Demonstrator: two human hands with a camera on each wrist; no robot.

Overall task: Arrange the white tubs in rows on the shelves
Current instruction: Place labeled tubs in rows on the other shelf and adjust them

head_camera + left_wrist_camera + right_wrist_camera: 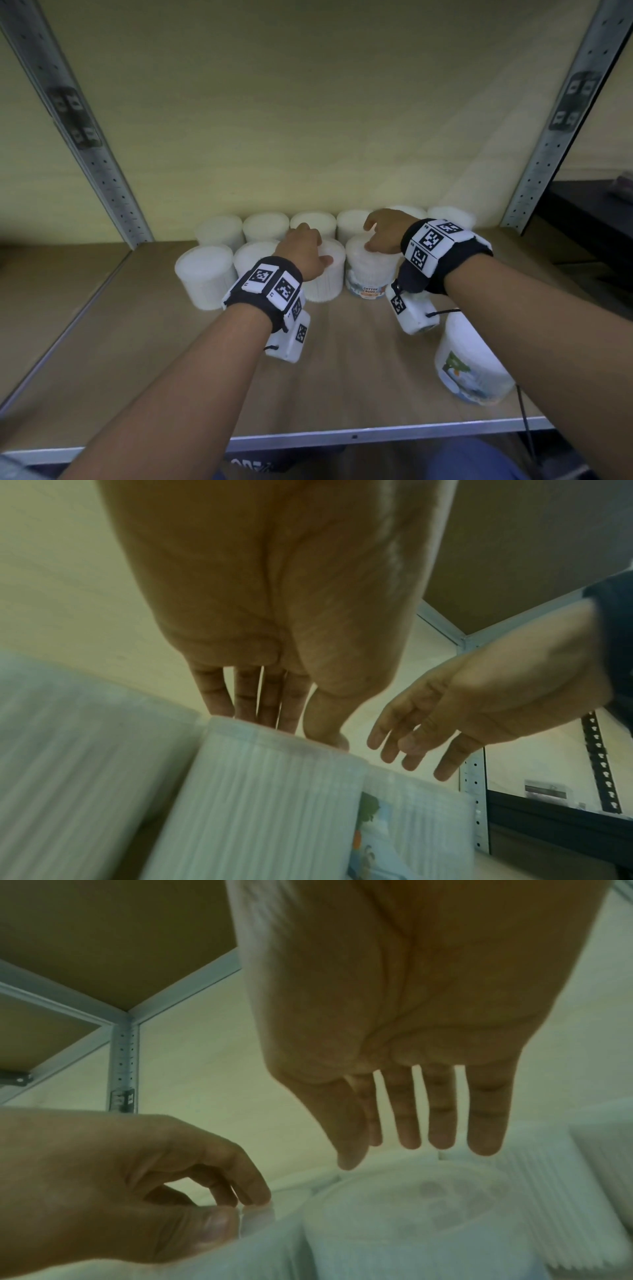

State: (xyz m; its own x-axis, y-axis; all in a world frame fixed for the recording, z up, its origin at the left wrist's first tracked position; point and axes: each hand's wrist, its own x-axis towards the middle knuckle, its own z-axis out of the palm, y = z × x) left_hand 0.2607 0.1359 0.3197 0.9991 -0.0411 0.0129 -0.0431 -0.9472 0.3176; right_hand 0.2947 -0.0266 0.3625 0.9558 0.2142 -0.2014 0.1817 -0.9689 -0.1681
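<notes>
**Two rows filling, one tub still loose**

Nearest me, a stray cotton-bud tub (469,363) stands alone at the shelf (137,342) front. Further in, the left hand (303,253) curls over the lid of a front-row tub (325,274); the right hand (383,233) hovers, fingers loose, above the labelled tub (368,270). Behind stands the back row (267,224). These look light, rigid, smooth-walled; gripping round the lid rim seems safest.
</notes>
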